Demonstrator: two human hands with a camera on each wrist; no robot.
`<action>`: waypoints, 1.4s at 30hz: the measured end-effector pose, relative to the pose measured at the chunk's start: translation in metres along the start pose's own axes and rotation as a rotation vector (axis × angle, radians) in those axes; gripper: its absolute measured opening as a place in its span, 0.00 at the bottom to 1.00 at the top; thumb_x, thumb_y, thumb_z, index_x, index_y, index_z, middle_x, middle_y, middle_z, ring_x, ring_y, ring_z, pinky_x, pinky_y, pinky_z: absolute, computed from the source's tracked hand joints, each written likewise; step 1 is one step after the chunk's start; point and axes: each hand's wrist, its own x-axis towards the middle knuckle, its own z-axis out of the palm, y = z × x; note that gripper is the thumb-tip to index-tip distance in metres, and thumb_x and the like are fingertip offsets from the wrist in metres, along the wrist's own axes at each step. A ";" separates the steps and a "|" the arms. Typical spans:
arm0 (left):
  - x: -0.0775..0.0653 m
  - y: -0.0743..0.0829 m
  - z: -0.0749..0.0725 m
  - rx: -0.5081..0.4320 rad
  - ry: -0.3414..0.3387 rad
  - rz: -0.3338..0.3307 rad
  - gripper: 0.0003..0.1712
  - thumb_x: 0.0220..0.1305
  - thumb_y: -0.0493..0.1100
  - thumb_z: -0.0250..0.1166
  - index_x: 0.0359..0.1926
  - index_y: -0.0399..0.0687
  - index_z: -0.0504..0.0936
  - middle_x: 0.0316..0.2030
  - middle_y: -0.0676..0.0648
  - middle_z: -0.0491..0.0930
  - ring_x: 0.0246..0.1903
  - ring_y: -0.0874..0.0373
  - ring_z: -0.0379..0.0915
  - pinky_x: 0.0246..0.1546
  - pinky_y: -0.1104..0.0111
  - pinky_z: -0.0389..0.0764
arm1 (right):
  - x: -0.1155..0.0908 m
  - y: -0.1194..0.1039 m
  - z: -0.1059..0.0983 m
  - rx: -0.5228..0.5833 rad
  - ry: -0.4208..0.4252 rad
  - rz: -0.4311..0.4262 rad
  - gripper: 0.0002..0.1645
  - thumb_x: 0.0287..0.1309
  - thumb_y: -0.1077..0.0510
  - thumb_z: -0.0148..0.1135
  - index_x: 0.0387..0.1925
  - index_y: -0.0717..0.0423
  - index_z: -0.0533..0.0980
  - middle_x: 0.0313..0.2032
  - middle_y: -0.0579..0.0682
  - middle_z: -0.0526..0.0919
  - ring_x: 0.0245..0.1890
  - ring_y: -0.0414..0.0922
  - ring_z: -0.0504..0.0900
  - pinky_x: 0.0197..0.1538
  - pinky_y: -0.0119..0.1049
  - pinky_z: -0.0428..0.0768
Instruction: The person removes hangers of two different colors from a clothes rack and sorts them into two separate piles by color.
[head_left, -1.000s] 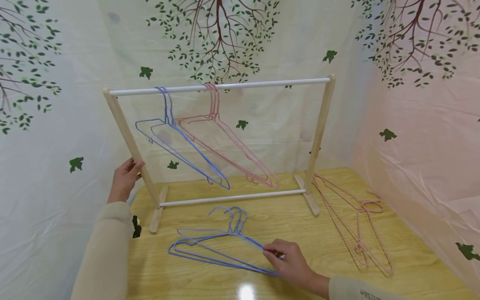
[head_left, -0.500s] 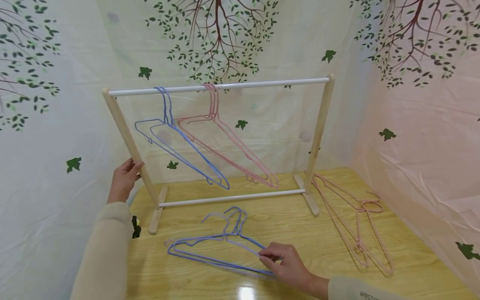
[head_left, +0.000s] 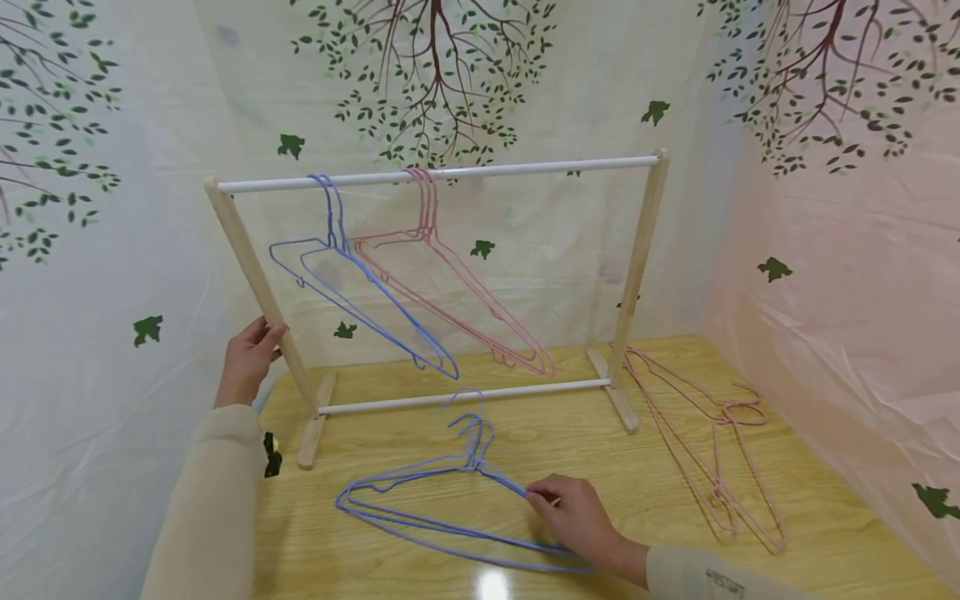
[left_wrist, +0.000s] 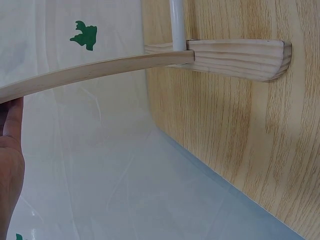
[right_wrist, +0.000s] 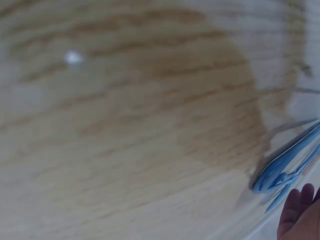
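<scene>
In the head view, my left hand (head_left: 250, 360) grips the left wooden post (head_left: 247, 254) of a small clothes rack, thumb on its front face. The left wrist view shows the same post running from my fingers (left_wrist: 14, 120) down to its wooden foot (left_wrist: 240, 57). My right hand (head_left: 577, 512) pinches the right shoulder of the blue wire clothes hangers (head_left: 504, 480), which overlap in a stack before the rack. One lighter hanger's hook (head_left: 471, 389) reaches up across the lower white bar. In the right wrist view, blue hangers (right_wrist: 280, 172) lie beside my fingers.
Two blue hangers (head_left: 332, 218) and several pink hangers (head_left: 433, 208) hang from the top white bar (head_left: 555, 167). Tangled pink hangers (head_left: 718, 492) lie on the wooden table (head_left: 675, 567) at the right. A printed sheet (head_left: 525, 75) stands behind the rack.
The lighter hanger has shifted within the stack: its hook swung away to the lower left, then rose toward the rack's lower bar. My right hand moved slightly; the left hand stayed put.
</scene>
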 end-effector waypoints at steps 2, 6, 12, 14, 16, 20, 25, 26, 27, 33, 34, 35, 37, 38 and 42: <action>0.000 0.000 0.000 0.000 0.005 0.003 0.32 0.75 0.50 0.55 0.74 0.42 0.63 0.54 0.51 0.75 0.46 0.70 0.73 0.60 0.62 0.77 | 0.002 0.002 0.001 -0.066 0.016 0.022 0.05 0.62 0.63 0.67 0.36 0.60 0.86 0.31 0.44 0.86 0.29 0.34 0.82 0.32 0.28 0.84; -0.001 0.000 0.000 -0.017 0.010 0.001 0.32 0.75 0.50 0.57 0.73 0.41 0.64 0.52 0.54 0.76 0.45 0.71 0.73 0.55 0.69 0.79 | 0.007 0.006 0.002 -0.172 0.038 0.066 0.03 0.60 0.62 0.69 0.34 0.56 0.87 0.30 0.40 0.85 0.28 0.34 0.81 0.31 0.27 0.82; -0.001 -0.001 -0.001 -0.025 0.006 0.022 0.33 0.74 0.51 0.57 0.72 0.38 0.65 0.49 0.56 0.77 0.44 0.72 0.73 0.52 0.73 0.80 | 0.015 0.011 0.002 -0.284 0.075 0.073 0.04 0.58 0.60 0.70 0.37 0.53 0.87 0.32 0.40 0.84 0.32 0.38 0.83 0.35 0.35 0.85; -0.001 -0.002 -0.001 -0.029 0.003 0.022 0.33 0.74 0.51 0.57 0.72 0.38 0.64 0.48 0.57 0.76 0.44 0.72 0.73 0.52 0.73 0.80 | 0.017 0.011 0.001 -0.286 0.090 0.080 0.05 0.59 0.60 0.70 0.37 0.53 0.87 0.33 0.40 0.85 0.34 0.39 0.83 0.37 0.37 0.85; -0.001 -0.002 -0.001 -0.019 0.003 0.022 0.33 0.75 0.51 0.56 0.73 0.38 0.64 0.48 0.58 0.76 0.44 0.72 0.72 0.53 0.72 0.80 | 0.018 0.009 -0.001 -0.275 0.098 0.087 0.05 0.59 0.60 0.70 0.37 0.53 0.87 0.33 0.39 0.85 0.34 0.39 0.83 0.37 0.37 0.85; 0.000 -0.001 -0.001 -0.018 0.003 0.030 0.34 0.74 0.51 0.57 0.73 0.38 0.64 0.48 0.59 0.76 0.44 0.72 0.72 0.53 0.72 0.80 | 0.019 0.004 -0.003 -0.240 0.115 0.085 0.04 0.58 0.61 0.71 0.36 0.53 0.87 0.32 0.37 0.84 0.34 0.36 0.82 0.35 0.31 0.83; -0.001 0.000 -0.001 -0.015 -0.006 0.049 0.35 0.74 0.52 0.57 0.72 0.36 0.63 0.44 0.61 0.75 0.44 0.71 0.72 0.51 0.75 0.81 | 0.023 -0.001 -0.009 -0.209 0.167 0.016 0.04 0.57 0.63 0.72 0.36 0.54 0.86 0.31 0.36 0.84 0.32 0.34 0.81 0.33 0.30 0.82; -0.001 0.000 -0.001 -0.013 -0.007 0.048 0.35 0.74 0.53 0.57 0.73 0.36 0.63 0.44 0.61 0.75 0.45 0.71 0.72 0.51 0.74 0.81 | 0.024 -0.001 -0.011 -0.206 0.175 0.011 0.05 0.56 0.63 0.72 0.36 0.54 0.86 0.31 0.35 0.83 0.32 0.34 0.81 0.33 0.30 0.82; -0.001 0.000 -0.001 -0.004 -0.010 0.050 0.36 0.74 0.54 0.56 0.73 0.36 0.63 0.45 0.61 0.75 0.45 0.71 0.72 0.51 0.74 0.81 | 0.025 -0.002 -0.013 -0.199 0.184 0.008 0.05 0.56 0.64 0.72 0.36 0.54 0.86 0.31 0.35 0.83 0.32 0.34 0.81 0.33 0.30 0.83; -0.001 -0.001 -0.002 0.003 -0.024 0.037 0.37 0.74 0.55 0.56 0.74 0.38 0.62 0.48 0.58 0.75 0.46 0.71 0.71 0.56 0.68 0.79 | 0.038 -0.006 -0.035 -0.165 0.248 -0.016 0.06 0.58 0.65 0.71 0.38 0.57 0.85 0.32 0.40 0.84 0.32 0.38 0.82 0.33 0.30 0.84; -0.001 -0.001 -0.002 0.004 -0.023 0.035 0.36 0.74 0.54 0.55 0.74 0.39 0.61 0.48 0.59 0.75 0.46 0.71 0.71 0.57 0.68 0.79 | 0.042 -0.007 -0.039 -0.160 0.260 -0.021 0.06 0.59 0.65 0.70 0.38 0.57 0.85 0.32 0.41 0.84 0.33 0.39 0.83 0.32 0.30 0.84; 0.000 -0.002 -0.002 0.007 -0.022 0.033 0.36 0.75 0.54 0.55 0.74 0.39 0.61 0.47 0.59 0.75 0.46 0.71 0.71 0.57 0.68 0.79 | 0.045 -0.008 -0.044 -0.155 0.272 -0.020 0.06 0.60 0.64 0.69 0.39 0.57 0.85 0.33 0.42 0.85 0.33 0.39 0.83 0.32 0.30 0.84; 0.000 -0.002 -0.003 0.005 -0.019 0.028 0.35 0.75 0.53 0.55 0.74 0.39 0.61 0.47 0.61 0.74 0.46 0.71 0.71 0.57 0.67 0.78 | 0.054 -0.012 -0.054 -0.130 0.296 -0.017 0.06 0.61 0.64 0.68 0.40 0.58 0.86 0.34 0.46 0.86 0.33 0.41 0.84 0.31 0.30 0.84; 0.000 -0.003 -0.003 0.003 -0.019 0.026 0.35 0.75 0.53 0.55 0.74 0.39 0.61 0.47 0.61 0.74 0.46 0.71 0.71 0.58 0.66 0.78 | 0.059 -0.015 -0.059 -0.121 0.311 -0.010 0.06 0.62 0.63 0.67 0.41 0.58 0.86 0.35 0.48 0.86 0.33 0.42 0.84 0.31 0.29 0.84; -0.001 -0.002 -0.003 -0.001 -0.022 0.025 0.34 0.76 0.51 0.55 0.74 0.39 0.62 0.46 0.62 0.74 0.47 0.70 0.71 0.59 0.63 0.77 | 0.081 -0.030 -0.080 -0.074 0.385 0.025 0.08 0.66 0.61 0.64 0.41 0.58 0.86 0.36 0.52 0.87 0.33 0.46 0.84 0.27 0.29 0.81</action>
